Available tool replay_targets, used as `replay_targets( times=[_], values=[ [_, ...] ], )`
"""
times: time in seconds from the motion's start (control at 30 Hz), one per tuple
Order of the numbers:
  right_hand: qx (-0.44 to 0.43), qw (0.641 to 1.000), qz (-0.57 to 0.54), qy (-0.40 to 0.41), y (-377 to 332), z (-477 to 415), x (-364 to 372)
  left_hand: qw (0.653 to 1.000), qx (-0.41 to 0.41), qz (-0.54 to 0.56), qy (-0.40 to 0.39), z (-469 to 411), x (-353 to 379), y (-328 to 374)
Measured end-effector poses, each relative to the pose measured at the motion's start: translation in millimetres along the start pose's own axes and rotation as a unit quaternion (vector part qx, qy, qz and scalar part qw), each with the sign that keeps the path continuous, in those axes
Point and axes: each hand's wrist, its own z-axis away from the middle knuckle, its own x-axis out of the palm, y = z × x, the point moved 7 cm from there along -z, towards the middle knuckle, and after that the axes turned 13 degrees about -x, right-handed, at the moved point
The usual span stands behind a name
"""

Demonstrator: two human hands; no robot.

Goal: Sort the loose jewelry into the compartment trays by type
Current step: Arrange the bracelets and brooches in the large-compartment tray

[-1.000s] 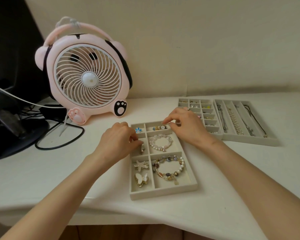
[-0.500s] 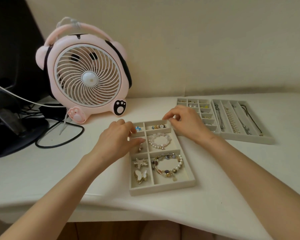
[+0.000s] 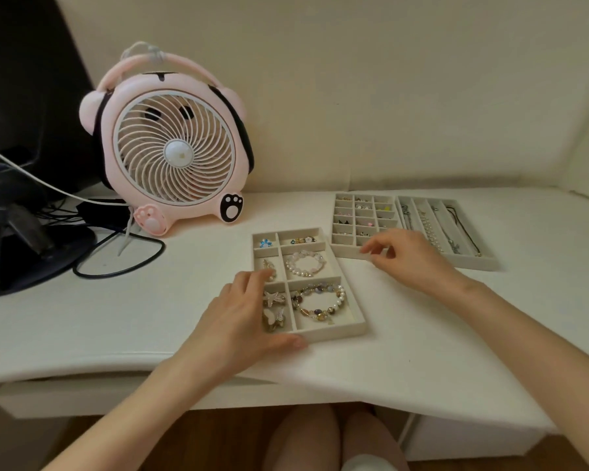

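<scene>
Two hands work over the white worktop [image 3: 133, 317]. Nearest its front edge, the left hand [image 3: 242, 321] lies spread and relaxed, gripping nothing. Its thumb runs along the front wall of the shallow beige felt tray with mixed compartments [image 3: 337, 333] and its fingers rest at the tray's left side.

That tray sits near the middle of the front edge. It holds a pale butterfly clip [image 3: 274, 319], a silver starfish clip [image 3: 274, 298], a multicoloured beaded bracelet [image 3: 318, 300], a pearl-white bracelet [image 3: 305, 263] and, in its far cells, a small blue piece [image 3: 265, 243] and a gold-and-white piece [image 3: 303, 240].

Further in and to the right, the right hand [image 3: 405, 258] hovers with its fingers loosely curled at the near wall of the beige small-grid earring tray [image 3: 346, 251]. I cannot tell whether thumb and forefinger pinch anything.

Touching that tray on its right, toward the back right corner, is the beige long-slot tray of chains and necklaces [image 3: 476, 263]. A pink animal-shaped desk fan [image 3: 174, 147] stands at the back left.

No piece lies loose on the worktop, so the sort looks nearly finished. If the right hand carries a stud, it should:
- match it to the earrings already in a cell;
- lower the fingertips right into that cell;
- let go low, so nothing bounces next door.

The wrist should keep clear of the bracelets. The left hand may brace its tray, pressing lightly so the tray does not slide.
</scene>
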Motion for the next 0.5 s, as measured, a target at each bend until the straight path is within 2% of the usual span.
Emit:
replay_targets(
  times=[0.17,0.27,0.37,0.5],
  values=[
    [0.05,0.997,0.021,0.062,35,23,-16,0.997,-0.024,0.066,-0.022,-19,-1,-8],
    [0.115,0.982,0.08,0.124,60,42,-34,0.994,-0.045,0.092,-0.031,-39,-4,-15],
    [0.176,0.968,0.11,0.138,87,61,-46,0.991,-0.066,0.109,-0.028,-61,-6,-22],
    [0.247,0.958,0.051,0.137,117,79,-54,0.99,-0.086,0.114,-0.004,-90,-9,-23]
  ],
)
